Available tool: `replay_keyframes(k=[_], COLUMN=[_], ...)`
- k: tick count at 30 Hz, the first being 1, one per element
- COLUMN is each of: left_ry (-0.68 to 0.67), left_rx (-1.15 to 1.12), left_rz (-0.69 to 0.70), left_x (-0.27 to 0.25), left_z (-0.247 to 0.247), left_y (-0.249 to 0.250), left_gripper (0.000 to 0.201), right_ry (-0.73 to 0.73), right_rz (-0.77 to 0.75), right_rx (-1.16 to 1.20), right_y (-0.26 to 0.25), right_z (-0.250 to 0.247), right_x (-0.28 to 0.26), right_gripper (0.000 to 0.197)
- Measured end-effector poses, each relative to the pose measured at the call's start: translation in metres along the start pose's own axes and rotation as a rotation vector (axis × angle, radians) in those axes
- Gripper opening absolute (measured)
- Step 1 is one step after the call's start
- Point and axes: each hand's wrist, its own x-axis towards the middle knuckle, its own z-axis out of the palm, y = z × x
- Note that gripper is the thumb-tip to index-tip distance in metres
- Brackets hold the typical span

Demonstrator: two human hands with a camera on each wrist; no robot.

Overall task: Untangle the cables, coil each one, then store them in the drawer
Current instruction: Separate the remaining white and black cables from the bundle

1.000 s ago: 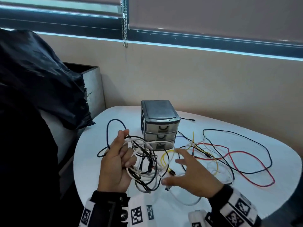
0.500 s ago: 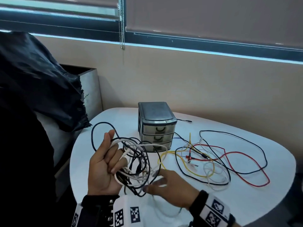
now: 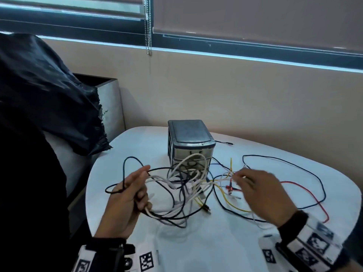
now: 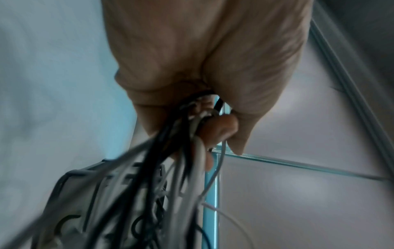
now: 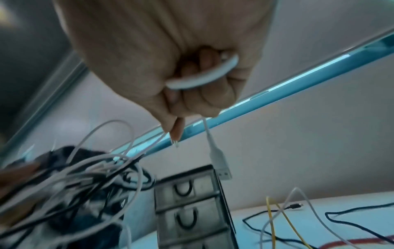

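From the head view, the left hand (image 3: 125, 201) is raised above the counter (image 3: 216, 242) with a knot of white and black cables (image 3: 182, 185) bunched in it, presumably lifted so the loops hang free and can be told apart. The right hand (image 3: 261, 195) is out to the side, over the loose red, yellow and black leads (image 3: 294, 185) lying on the counter, drawing one white cable away from the knot. The small drawer unit (image 3: 189, 143) stands just behind the tangle, all drawers closed, so storing looks some way off.

From the left wrist, that hand's (image 4: 202, 67) grip is curled tight round the bundle (image 4: 170, 151), several strands passing through the fist and trailing down; the picture is blurred.

From the right wrist, the right hand (image 5: 170, 59) has its fingers folded round a white cable (image 5: 202, 79), thumb and forefinger pinching it, and the USB plug (image 5: 221, 168) dangles below, above the drawer unit (image 5: 192, 202).
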Motion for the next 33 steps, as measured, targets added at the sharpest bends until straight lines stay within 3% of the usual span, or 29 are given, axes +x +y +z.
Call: replay_keyframes(k=[3, 6, 13, 20, 26, 33], left_ry=[-0.022, -0.007, 0.143, 0.503, 0.591, 0.555], left_rx=[-0.01, -0.065, -0.044, -0.132, -0.052, -0.257], left_rz=[-0.036, -0.057, 0.011, 0.035, 0.096, 0.082], left_x=[-0.003, -0.004, 0.002, 0.01, 0.02, 0.025], left_z=[0.011, 0.021, 0.016, 0.001, -0.008, -0.03], left_y=[-0.008, -0.01, -0.004, -0.009, -0.011, -0.005], left_gripper=[0.042, 0.045, 0.045, 0.035, 0.039, 0.041], right_ry=[0.239, 0.374, 0.41, 0.383, 0.494, 0.753], right_rz=[0.086, 0.118, 0.091, 0.05, 0.064, 0.216], right_rx=[0.223, 0.335, 0.4, 0.351, 0.345, 0.42], right_y=[0.007, 0.009, 0.007, 0.003, 0.006, 0.023], right_z=[-0.026, -0.04, -0.04, -0.024, -0.035, -0.068], right_x=[0.011, 0.017, 0.013, 0.007, 0.013, 0.021], right_gripper=[0.017, 0.017, 0.018, 0.019, 0.018, 0.02])
